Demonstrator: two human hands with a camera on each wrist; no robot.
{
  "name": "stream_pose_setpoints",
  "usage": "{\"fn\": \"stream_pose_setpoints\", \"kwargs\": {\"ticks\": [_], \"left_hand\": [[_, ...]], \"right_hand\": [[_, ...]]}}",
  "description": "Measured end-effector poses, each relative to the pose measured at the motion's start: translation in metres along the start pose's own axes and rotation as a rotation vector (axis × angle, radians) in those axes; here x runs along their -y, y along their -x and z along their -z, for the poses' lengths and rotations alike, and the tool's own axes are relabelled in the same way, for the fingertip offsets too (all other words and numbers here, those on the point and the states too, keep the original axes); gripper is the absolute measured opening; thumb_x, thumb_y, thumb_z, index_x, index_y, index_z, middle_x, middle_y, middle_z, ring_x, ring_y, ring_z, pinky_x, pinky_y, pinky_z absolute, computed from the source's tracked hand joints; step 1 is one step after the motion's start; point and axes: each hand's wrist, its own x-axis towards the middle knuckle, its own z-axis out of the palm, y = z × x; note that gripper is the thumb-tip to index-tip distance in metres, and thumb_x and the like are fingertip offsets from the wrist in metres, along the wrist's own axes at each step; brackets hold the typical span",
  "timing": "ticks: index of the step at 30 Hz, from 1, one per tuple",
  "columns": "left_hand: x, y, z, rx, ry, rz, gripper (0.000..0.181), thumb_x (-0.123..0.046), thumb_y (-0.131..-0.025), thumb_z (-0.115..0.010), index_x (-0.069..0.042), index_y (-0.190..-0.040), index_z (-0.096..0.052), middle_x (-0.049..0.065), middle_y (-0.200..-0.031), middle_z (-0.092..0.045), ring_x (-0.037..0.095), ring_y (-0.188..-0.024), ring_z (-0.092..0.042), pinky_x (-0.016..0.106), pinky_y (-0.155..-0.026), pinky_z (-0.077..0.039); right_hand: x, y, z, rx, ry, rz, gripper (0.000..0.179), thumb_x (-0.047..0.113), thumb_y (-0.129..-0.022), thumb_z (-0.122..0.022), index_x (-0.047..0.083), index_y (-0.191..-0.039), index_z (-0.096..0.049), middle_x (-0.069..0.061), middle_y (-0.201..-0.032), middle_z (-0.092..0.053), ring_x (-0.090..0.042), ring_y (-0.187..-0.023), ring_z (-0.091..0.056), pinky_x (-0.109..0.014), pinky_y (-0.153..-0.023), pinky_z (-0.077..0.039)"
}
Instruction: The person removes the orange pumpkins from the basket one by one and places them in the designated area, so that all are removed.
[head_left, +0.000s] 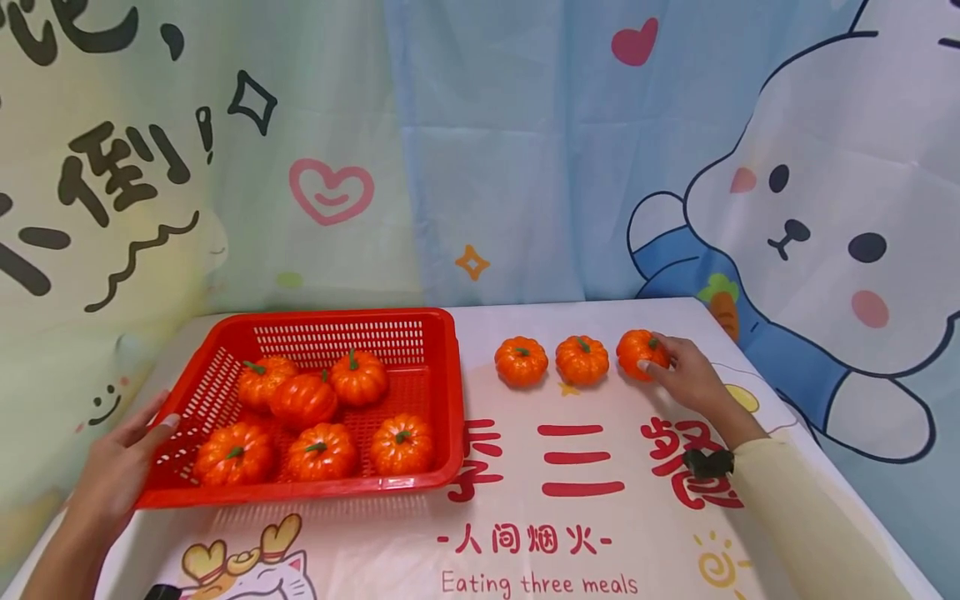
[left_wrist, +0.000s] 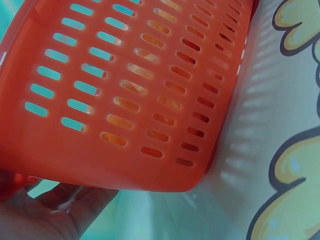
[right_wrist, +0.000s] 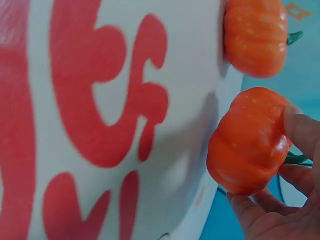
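A red plastic basket [head_left: 456,400] with slotted walls stands at the left of the table, with several small orange toy pumpkins [head_left: 360,377] inside. My left hand [head_left: 120,467] grips its left rim, thumb on top; in the left wrist view the fingers [left_wrist: 95,202] reach under the rim. At the right end of a row of three, my right hand [head_left: 686,375] holds an orange pumpkin [head_left: 637,354] between thumb and fingers. That pumpkin [right_wrist: 247,142] leans in the right wrist view, its green stem towards the palm. Two more pumpkins, one in the middle [head_left: 582,360] and one on the left [head_left: 521,362], sit upright beside it.
The table carries a white printed cloth [head_left: 540,550] with red characters and a cartoon cat [head_left: 255,575] at the front. Behind the table's far edge hangs a printed curtain [head_left: 495,167], with a large cartoon rabbit at the right.
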Motion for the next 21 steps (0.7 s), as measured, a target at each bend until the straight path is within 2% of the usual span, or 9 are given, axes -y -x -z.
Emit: {"fn": "stream_pose_setpoints", "kwargs": {"ticks": [1, 4, 7, 12, 16, 21], "left_hand": [[0.0, 0.0, 0.0, -0.002, -0.002, -0.002, 0.066, -0.047, -0.101, -0.041, -0.022, -0.154, -0.011, 0.026, -0.157, -0.01, 0.03, -0.115, -0.042, 0.017, -0.067, -0.053], [0.0, 0.001, 0.001, 0.006, 0.004, -0.004, 0.067, -0.047, -0.101, -0.042, -0.022, -0.154, -0.01, 0.027, -0.156, -0.01, 0.026, -0.111, -0.044, 0.018, -0.068, -0.053], [0.0, 0.001, 0.002, 0.014, 0.005, -0.007, 0.066, -0.046, -0.101, -0.042, -0.022, -0.154, -0.01, 0.028, -0.156, -0.011, 0.014, -0.101, -0.046, 0.02, -0.068, -0.055], [0.001, 0.002, 0.003, 0.014, 0.004, -0.001, 0.066, -0.047, -0.101, -0.042, -0.023, -0.154, -0.01, 0.027, -0.156, -0.01, 0.006, -0.096, -0.045, 0.02, -0.068, -0.054], [0.002, 0.002, 0.003, 0.005, 0.009, 0.002, 0.066, -0.048, -0.101, -0.043, -0.024, -0.154, -0.012, 0.027, -0.156, -0.011, -0.005, -0.086, -0.044, 0.021, -0.067, -0.054], [0.002, 0.001, 0.002, 0.012, 0.006, 0.004, 0.067, -0.05, -0.1, -0.043, -0.026, -0.154, -0.011, 0.026, -0.157, -0.01, 0.01, -0.1, -0.046, 0.021, -0.068, -0.055]], "right_hand": [[-0.001, 0.0, 0.0, 0.001, 0.001, -0.007, 0.067, 0.023, -0.097, -0.06, -0.003, -0.15, -0.029, -0.031, -0.141, -0.035, -0.049, -0.129, -0.032, -0.059, -0.097, -0.04], [-0.006, 0.001, 0.0, -0.003, -0.001, -0.014, 0.068, 0.026, -0.097, -0.061, -0.004, -0.149, -0.03, -0.03, -0.141, -0.037, -0.048, -0.129, -0.033, -0.059, -0.097, -0.04], [-0.008, 0.001, -0.001, -0.006, -0.002, -0.01, 0.069, 0.029, -0.097, -0.061, -0.004, -0.149, -0.03, -0.031, -0.14, -0.037, -0.049, -0.128, -0.033, -0.06, -0.097, -0.04], [-0.008, -0.001, -0.003, -0.001, -0.01, -0.045, 0.068, 0.027, -0.097, -0.061, -0.002, -0.15, -0.03, -0.03, -0.142, -0.035, -0.048, -0.13, -0.031, -0.059, -0.097, -0.04], [-0.007, -0.004, -0.006, 0.012, -0.043, -0.073, 0.07, 0.027, -0.097, -0.06, 0.003, -0.153, -0.027, -0.031, -0.146, -0.027, -0.05, -0.133, -0.025, -0.061, -0.099, -0.038], [-0.011, -0.006, -0.01, 0.02, -0.059, -0.077, 0.068, 0.025, -0.098, -0.059, 0.007, -0.154, -0.025, -0.033, -0.148, -0.021, -0.051, -0.134, -0.021, -0.061, -0.098, -0.039]]}}
